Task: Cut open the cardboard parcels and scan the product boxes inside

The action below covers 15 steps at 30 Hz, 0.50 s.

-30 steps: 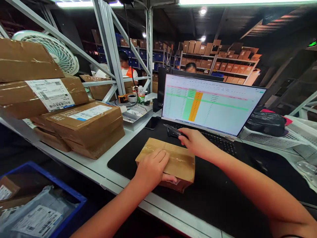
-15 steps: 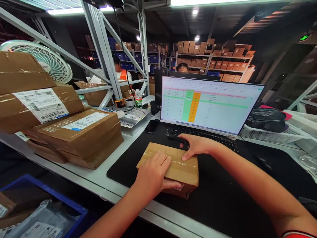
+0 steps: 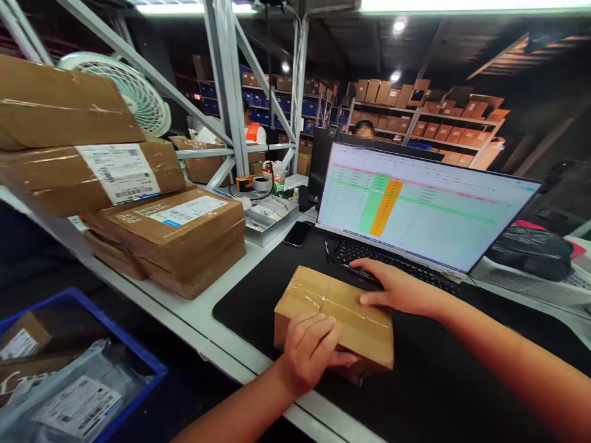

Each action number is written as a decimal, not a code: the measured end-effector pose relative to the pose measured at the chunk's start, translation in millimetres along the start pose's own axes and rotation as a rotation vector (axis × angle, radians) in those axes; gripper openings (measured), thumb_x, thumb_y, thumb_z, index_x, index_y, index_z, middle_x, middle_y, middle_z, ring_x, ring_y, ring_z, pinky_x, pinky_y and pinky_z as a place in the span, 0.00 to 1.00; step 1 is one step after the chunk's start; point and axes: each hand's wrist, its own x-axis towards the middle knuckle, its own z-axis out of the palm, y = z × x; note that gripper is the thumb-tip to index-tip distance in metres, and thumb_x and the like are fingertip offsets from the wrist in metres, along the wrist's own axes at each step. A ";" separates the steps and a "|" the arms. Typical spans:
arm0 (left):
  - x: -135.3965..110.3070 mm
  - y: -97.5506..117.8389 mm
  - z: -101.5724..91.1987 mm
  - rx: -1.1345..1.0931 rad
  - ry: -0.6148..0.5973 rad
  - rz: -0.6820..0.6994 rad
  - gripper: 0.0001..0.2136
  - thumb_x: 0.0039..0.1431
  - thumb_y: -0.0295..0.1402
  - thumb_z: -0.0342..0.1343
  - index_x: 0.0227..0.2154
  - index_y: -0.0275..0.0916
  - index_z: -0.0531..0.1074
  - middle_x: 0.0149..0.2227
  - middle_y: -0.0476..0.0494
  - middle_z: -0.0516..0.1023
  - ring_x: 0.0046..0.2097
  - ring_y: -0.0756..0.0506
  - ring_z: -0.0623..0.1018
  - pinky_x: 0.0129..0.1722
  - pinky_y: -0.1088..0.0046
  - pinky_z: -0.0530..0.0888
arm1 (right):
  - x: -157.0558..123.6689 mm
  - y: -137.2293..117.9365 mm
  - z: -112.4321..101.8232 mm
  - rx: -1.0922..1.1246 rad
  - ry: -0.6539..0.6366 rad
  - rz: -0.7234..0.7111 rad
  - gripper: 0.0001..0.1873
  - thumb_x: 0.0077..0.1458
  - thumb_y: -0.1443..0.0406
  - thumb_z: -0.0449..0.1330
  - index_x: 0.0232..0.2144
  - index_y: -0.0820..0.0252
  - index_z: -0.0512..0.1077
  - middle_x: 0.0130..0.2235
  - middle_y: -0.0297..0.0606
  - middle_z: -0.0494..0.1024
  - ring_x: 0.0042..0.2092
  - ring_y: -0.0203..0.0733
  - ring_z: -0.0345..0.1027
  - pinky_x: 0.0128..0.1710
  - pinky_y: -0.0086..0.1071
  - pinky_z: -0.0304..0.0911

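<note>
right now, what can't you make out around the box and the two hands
Head view only.
- Box underside and part of its near side: hidden by the left hand and the box itself.
- Whether the right hand holds anything: its palm covers a dark shape by the keyboard.
- Monitor text: too small.
- Blue bin: cut off by the left and bottom edges.

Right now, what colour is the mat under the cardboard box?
The desk mat is black, clearest in the head view.

Bright ceiling strip lights (image 3: 194,7), dim background, wide-angle edge distortion, sharp centre
</note>
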 end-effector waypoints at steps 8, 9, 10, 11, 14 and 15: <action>-15.1 7.4 3.4 -0.046 0.049 -0.074 0.14 0.60 0.44 0.64 0.39 0.38 0.76 0.31 0.46 0.78 0.37 0.47 0.79 0.46 0.65 0.80 | 35.0 -97.1 -0.9 -0.532 -0.145 -0.228 0.19 0.66 0.61 0.52 0.56 0.43 0.74 0.43 0.37 0.82 0.39 0.44 0.76 0.37 0.33 0.64; -15.3 7.6 2.5 -0.042 0.043 -0.073 0.15 0.59 0.44 0.64 0.39 0.38 0.76 0.31 0.46 0.78 0.37 0.47 0.79 0.46 0.65 0.80 | 38.0 -105.8 -0.1 -0.621 -0.164 -0.224 0.18 0.67 0.61 0.52 0.53 0.44 0.76 0.40 0.38 0.82 0.37 0.45 0.76 0.35 0.33 0.62; -15.0 7.8 1.5 -0.037 0.038 -0.072 0.15 0.60 0.45 0.64 0.40 0.38 0.76 0.32 0.46 0.78 0.37 0.47 0.79 0.46 0.65 0.80 | 40.1 -112.9 -0.2 -0.694 -0.192 -0.214 0.17 0.67 0.60 0.52 0.51 0.47 0.78 0.38 0.40 0.82 0.35 0.45 0.76 0.32 0.32 0.61; -14.0 8.0 0.4 -0.031 0.033 -0.070 0.15 0.60 0.45 0.63 0.40 0.38 0.76 0.32 0.46 0.79 0.37 0.47 0.79 0.46 0.65 0.80 | 41.1 -118.7 -1.2 -0.747 -0.225 -0.201 0.16 0.68 0.60 0.52 0.48 0.49 0.79 0.36 0.41 0.82 0.34 0.45 0.75 0.31 0.32 0.59; -8.3 7.4 -2.4 -0.015 0.035 -0.057 0.14 0.62 0.44 0.62 0.38 0.37 0.76 0.31 0.47 0.79 0.37 0.48 0.78 0.47 0.67 0.79 | 38.1 -128.2 -7.9 -0.780 -0.319 -0.176 0.16 0.67 0.60 0.53 0.42 0.53 0.80 0.33 0.41 0.81 0.30 0.42 0.73 0.28 0.31 0.56; -6.2 6.8 -3.0 -0.013 0.038 -0.058 0.13 0.61 0.44 0.62 0.37 0.37 0.76 0.31 0.48 0.79 0.36 0.49 0.78 0.47 0.67 0.79 | 35.3 -128.8 -10.2 -0.773 -0.345 -0.167 0.15 0.67 0.61 0.53 0.41 0.53 0.81 0.32 0.41 0.81 0.28 0.40 0.71 0.27 0.30 0.55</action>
